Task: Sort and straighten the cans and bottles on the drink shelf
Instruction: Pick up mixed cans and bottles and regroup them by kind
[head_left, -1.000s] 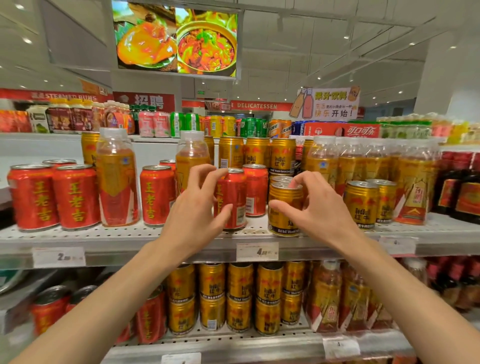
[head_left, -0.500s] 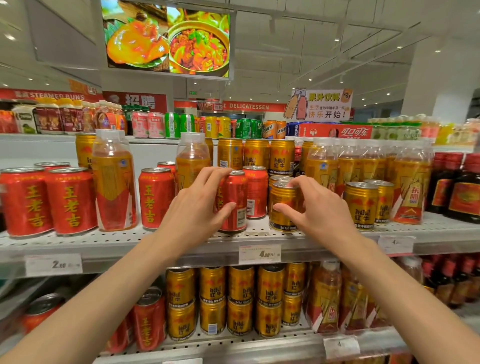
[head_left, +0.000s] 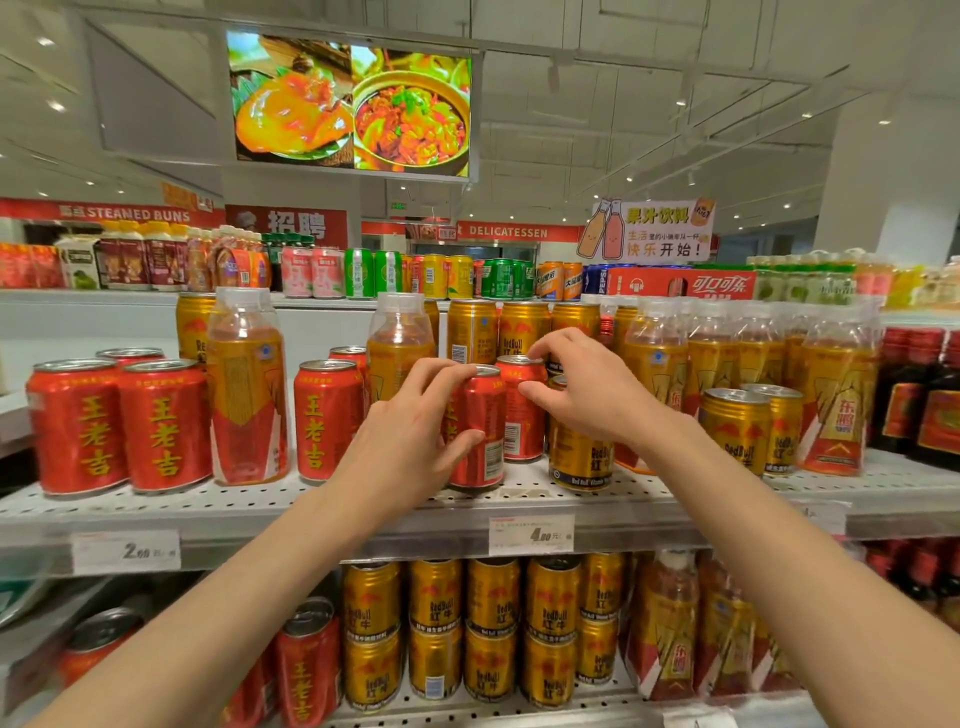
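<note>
On the perforated shelf (head_left: 649, 493) stand red cans, gold cans and orange-labelled bottles, mixed together. My left hand (head_left: 410, 436) grips the front red can (head_left: 485, 436) from its left side, thumb across the label. Just behind it stands a second red can (head_left: 522, 421); my right hand (head_left: 587, 389) pinches it near the top, one finger on the rim and the thumb on its front. A gold can (head_left: 576, 460) stands right below my right wrist. More red cans (head_left: 166, 426) and a lone red can (head_left: 327, 421) stand to the left, with a bottle (head_left: 247, 395) between them.
Another bottle (head_left: 397, 348) and tall gold cans (head_left: 522, 327) stand behind my hands. To the right are short gold cans (head_left: 737, 431), a row of bottles (head_left: 836, 395) and dark bottles (head_left: 914, 395). Stacked gold cans (head_left: 488, 623) fill the lower shelf.
My right hand has left the gold can and moved up and left onto the rear red can. My left hand stays on the front red can.
</note>
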